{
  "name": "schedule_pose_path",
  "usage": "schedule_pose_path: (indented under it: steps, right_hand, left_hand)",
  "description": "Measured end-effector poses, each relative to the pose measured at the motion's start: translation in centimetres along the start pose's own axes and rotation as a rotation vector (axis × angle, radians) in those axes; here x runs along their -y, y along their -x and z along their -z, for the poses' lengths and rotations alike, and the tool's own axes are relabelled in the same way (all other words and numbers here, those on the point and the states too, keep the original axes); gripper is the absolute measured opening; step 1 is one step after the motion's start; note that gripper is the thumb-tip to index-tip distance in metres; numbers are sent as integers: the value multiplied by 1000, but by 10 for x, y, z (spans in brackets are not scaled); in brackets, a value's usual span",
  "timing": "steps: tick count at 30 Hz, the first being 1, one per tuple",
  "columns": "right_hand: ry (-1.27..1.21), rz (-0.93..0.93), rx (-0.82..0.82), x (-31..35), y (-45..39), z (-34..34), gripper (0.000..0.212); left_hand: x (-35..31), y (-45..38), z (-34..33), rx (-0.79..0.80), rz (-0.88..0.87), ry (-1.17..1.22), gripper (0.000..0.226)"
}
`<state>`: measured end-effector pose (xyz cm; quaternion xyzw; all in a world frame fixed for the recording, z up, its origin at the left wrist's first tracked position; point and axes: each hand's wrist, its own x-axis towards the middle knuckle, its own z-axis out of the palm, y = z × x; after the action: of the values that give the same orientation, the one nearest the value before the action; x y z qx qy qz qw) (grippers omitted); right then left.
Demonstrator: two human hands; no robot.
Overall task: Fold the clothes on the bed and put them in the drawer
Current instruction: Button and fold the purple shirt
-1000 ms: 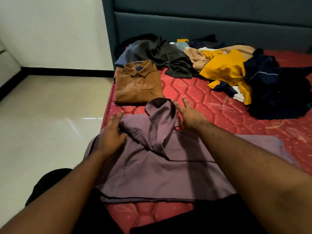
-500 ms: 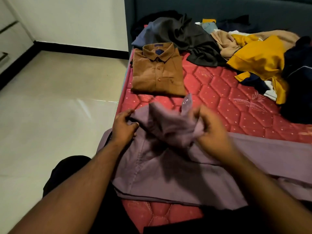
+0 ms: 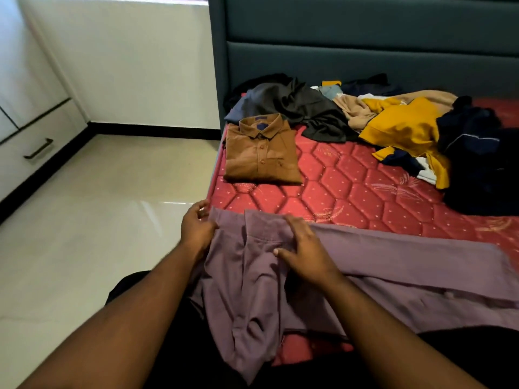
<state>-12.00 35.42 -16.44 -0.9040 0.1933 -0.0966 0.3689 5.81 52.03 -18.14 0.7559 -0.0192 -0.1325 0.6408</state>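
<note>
Head cam: left hand (image 3: 196, 230) has its fingers curled on the left edge of the purple shirt (image 3: 365, 265), up by the shoulder corner, pinching cloth. Right hand (image 3: 302, 252) lies flat w/ fingers spread just below the collar, pressing the shirt down rather than gripping, thumb out to the left.

Risks from here: the sleeve is bunched under and below the right hand and droops off the near edge of the bed (image 3: 351, 178), so if the left hand pulls or folds before that's smoothed, the crease prob. gets locked in and the fold comes out lopsided. The hanging part could also drag the rest off the mattress once the right hand lifts. The shirt's body runs far off to the right, unsupported by either hand, so a one-sided tug likely skews it.

Rel. to the grip: the shirt sits directly under both hands, collar between them, most of the cloth right of and nearer than the hands. Beyond it lies a folded brown shirt (image 3: 262, 155); further back, by the headboard (image 3: 365, 51), an unfolded pile of clothes (image 3: 393, 127). The drawer (image 3: 33, 147) is well apart, across the floor on the left, closed.
</note>
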Motion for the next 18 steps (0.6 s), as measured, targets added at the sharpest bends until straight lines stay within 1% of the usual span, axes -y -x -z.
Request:
schedule_pose_path:
  steps: [1,2,3,5,6,7,8,9,10,11,12,13,14,15,16,17,18]
  right_hand:
    - [48,-123,46,-8,-9,-7,84]
    - [67,-203,49,-12,-15,-13,87]
    - [35,-246,9,-13,-17,-17,81]
    - [-141,-169,-112,-4,-10,-15,65]
    - [-215,-98,-160,1,-1,-10,63]
    - [-255,-46,-159,6,14,-3,61]
    - [-258,-2,-119,6,32,6,58]
    - [-245,24,-31,4,50,15,53]
    - [-230,23,99,2,68,26,47]
    - [-217,-10,218,-5,80,39,38]
    - [-216,-61,255,-16,83,52,23]
    - [-220,-107,194,-33,79,66,12]
    - [-183,-144,64,-49,70,81,20]
    - [-135,-200,-60,-68,62,94,26]
    - [-84,-254,-130,-85,52,103,23]
    - [-23,-301,-141,-97,42,109,15]
    - [63,-323,-127,-110,33,113,11]
  left_hand:
    - [2,5,2,2,-3,-22,55]
    - [-1,8,8,5,-16,-36,58]
    - [0,9,12,7,-33,-49,61]
    - [1,7,21,11,-99,-163,59]
    - [2,5,24,21,-139,-234,56]
    - [2,4,27,34,-177,-301,54]
    - [0,3,26,54,-206,-368,50]
    - [-2,2,25,70,-245,-466,42]
    - [-7,3,21,83,-293,-621,34]
    - [-14,3,17,83,-356,-845,28]
    - [-23,3,10,79,-437,-1071,28]
    - [-31,2,-3,96,-510,-1243,34]
    - [-38,1,-17,138,-572,-1316,39]
    - [-42,1,-34,219,-628,-1326,42]
    - [-45,2,-50,317,-665,-1287,40]
    - [-45,6,-66,414,-672,-1251,34]
    - [-41,10,-81,491,-680,-1228,26]
